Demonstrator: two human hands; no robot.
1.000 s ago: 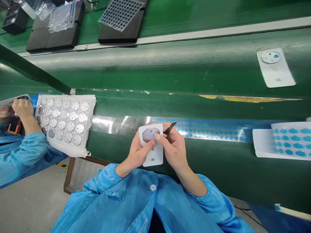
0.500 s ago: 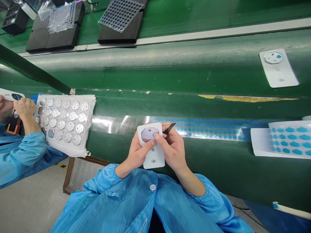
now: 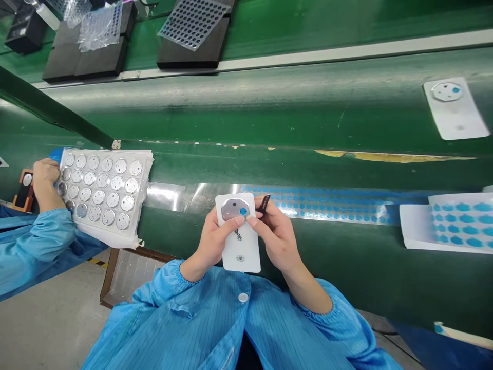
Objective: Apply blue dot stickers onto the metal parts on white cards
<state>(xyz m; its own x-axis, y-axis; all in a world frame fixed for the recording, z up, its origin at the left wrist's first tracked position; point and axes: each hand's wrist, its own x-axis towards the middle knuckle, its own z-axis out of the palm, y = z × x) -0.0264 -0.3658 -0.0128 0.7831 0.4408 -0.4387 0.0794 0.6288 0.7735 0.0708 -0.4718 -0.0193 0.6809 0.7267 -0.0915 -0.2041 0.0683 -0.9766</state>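
Note:
Both my hands hold a white phone back cover [image 3: 241, 249] upright in front of my chest. Near its top is a silver, octagon-like plate [image 3: 230, 209] with dark holes and a round blue sticker [image 3: 243, 211]. My left hand [image 3: 216, 231] is closed on the cover's left edge, its thumb on the front just below the plate. My right hand [image 3: 278, 234] grips the right edge, thumb tip by the plate's lower edge. A dark slender tool [image 3: 264, 203] with pale lettering sticks up from my right fingers; its lower part is hidden.
A clear sheet of blue dots [image 3: 327, 201] lies along the green bench. White sheets with blue dots [image 3: 419, 226] are at right. Another white cover [image 3: 460, 121] rests on the belt. At left, a tray of silver plates [image 3: 133, 216] stands beside a co-worker's hand [image 3: 45, 174].
My right thumb has drawn back from the plate, uncovering the blue sticker. The cover on the belt has shifted right. The co-worker's white cover has moved away to the left.

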